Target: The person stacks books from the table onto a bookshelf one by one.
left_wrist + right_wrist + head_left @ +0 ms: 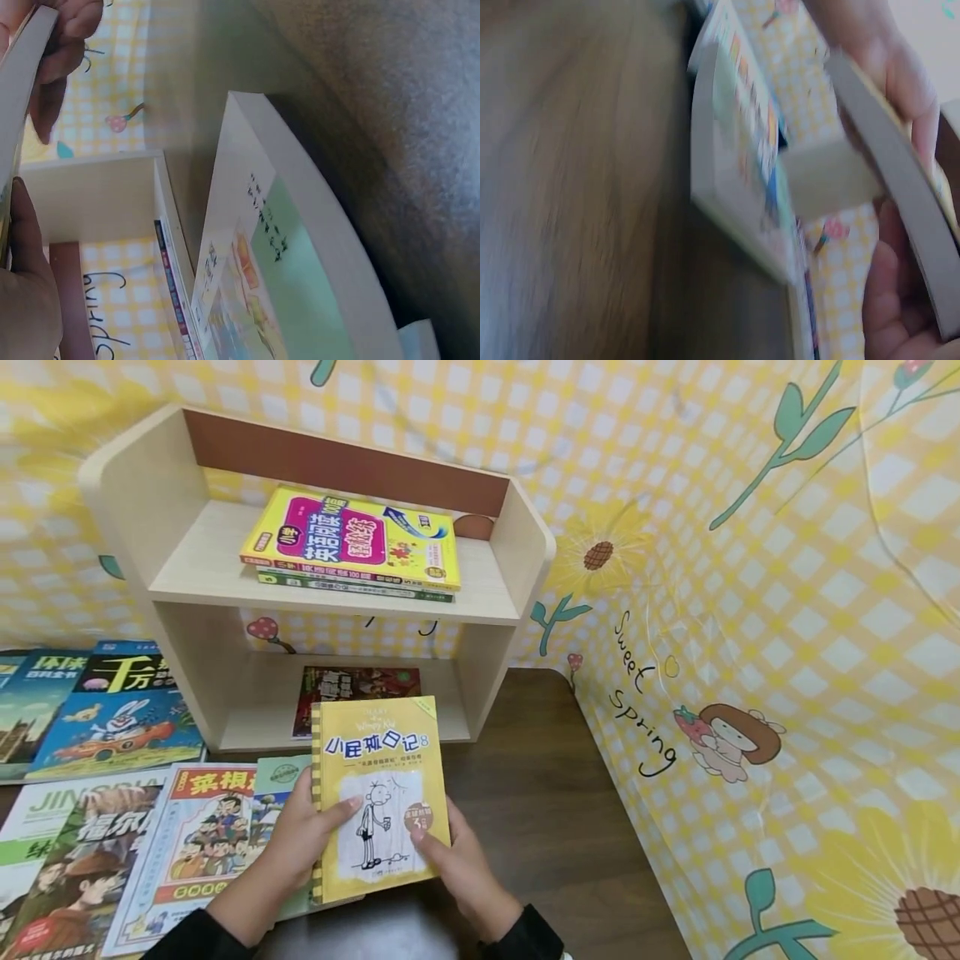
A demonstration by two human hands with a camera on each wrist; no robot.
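Both hands hold a yellow paperback (378, 793) with a cartoon stick boy on its cover, lifted a little above the dark wooden table (540, 810). My left hand (303, 835) grips its left edge, thumb across the cover. My right hand (457, 864) grips the lower right corner, thumb on the cover. The left wrist view shows the book's page edge (19, 112) held by fingers. In the right wrist view the book's grey page edge (896, 172) lies between thumb and fingers. Just ahead stands a pale wooden shelf unit (322, 602).
The upper shelf holds a stack of yellow and green books (352, 543); a red book (352, 689) lies on the lower shelf. Several picture books (112, 777) lie spread on the table at left, a green-covered one (285, 285) under the held book. A yellow checked cloth wall (750, 652) closes the right side.
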